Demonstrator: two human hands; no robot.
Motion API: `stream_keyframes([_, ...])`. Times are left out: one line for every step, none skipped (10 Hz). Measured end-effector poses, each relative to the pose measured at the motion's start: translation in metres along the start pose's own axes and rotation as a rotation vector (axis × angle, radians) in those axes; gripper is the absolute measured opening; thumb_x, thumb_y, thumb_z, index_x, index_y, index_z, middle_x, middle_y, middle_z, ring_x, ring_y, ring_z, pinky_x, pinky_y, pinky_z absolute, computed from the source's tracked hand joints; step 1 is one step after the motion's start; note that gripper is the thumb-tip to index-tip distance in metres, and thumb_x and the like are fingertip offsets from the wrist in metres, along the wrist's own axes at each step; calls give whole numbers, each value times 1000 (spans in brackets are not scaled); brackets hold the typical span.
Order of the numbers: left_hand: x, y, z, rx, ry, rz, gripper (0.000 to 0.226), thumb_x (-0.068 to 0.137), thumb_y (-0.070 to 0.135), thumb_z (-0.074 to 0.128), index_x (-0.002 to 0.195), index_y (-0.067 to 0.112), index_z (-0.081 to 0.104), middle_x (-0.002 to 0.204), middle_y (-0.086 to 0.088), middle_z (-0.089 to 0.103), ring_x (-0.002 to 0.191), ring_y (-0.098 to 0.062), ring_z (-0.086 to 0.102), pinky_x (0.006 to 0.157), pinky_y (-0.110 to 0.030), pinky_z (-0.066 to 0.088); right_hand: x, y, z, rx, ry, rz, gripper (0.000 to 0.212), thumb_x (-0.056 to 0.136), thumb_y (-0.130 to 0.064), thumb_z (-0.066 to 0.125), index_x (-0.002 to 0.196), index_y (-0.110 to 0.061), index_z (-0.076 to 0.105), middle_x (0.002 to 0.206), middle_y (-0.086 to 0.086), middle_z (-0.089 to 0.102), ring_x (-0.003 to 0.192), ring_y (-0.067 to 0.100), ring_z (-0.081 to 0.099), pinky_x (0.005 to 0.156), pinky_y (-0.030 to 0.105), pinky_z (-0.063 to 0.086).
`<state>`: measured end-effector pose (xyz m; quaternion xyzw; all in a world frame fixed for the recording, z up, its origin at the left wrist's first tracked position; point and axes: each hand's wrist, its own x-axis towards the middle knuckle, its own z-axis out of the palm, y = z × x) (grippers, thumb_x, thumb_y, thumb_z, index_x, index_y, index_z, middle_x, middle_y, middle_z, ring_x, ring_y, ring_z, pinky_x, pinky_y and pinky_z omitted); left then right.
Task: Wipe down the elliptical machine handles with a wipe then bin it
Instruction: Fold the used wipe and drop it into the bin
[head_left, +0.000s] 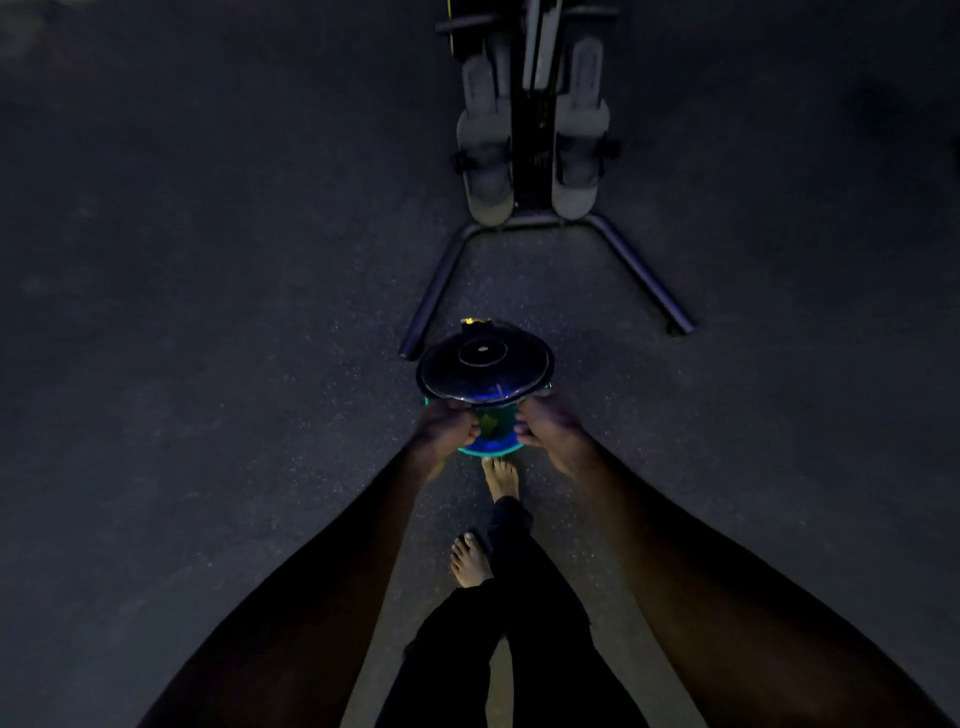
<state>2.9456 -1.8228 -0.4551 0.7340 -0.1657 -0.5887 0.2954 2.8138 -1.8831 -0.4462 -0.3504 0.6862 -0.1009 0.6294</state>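
Your bare feet stand on dark speckled floor, nearest the camera. Beyond them, your left hand and right hand each close around a side of the wipe canister — dark round lid, blue-green body — held just above the floor. Farther off stands the elliptical machine; its handles are out of view.

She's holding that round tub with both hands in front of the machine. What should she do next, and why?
Probably open the dark round lid and pull out a wipe. Both hands, left and right, grip the blue-green tub, the lid looks closed, no wipe shows, and the grey elliptical machine stands untouched ahead.
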Motion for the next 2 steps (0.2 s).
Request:
stream_keyframes([-22,24,-1,-23,19,26,32,92,-9,35,77,12,53,70,-7,53,60,-14,49,46,-14,43,-23,-22,-5,-6,18,-46,13,96,-6,46,99,-9,59,81,10,58,54,13,53,38,20,45])
stream_keyframes([-41,41,1,-43,35,61,34,93,-8,36,73,14,53,69,-8,55,61,-15,51,52,-19,43,-42,-39,-10,-27,36,-112,18,95,-5,45,96,-10,62,78,11,60,51,13,54,39,21,44])
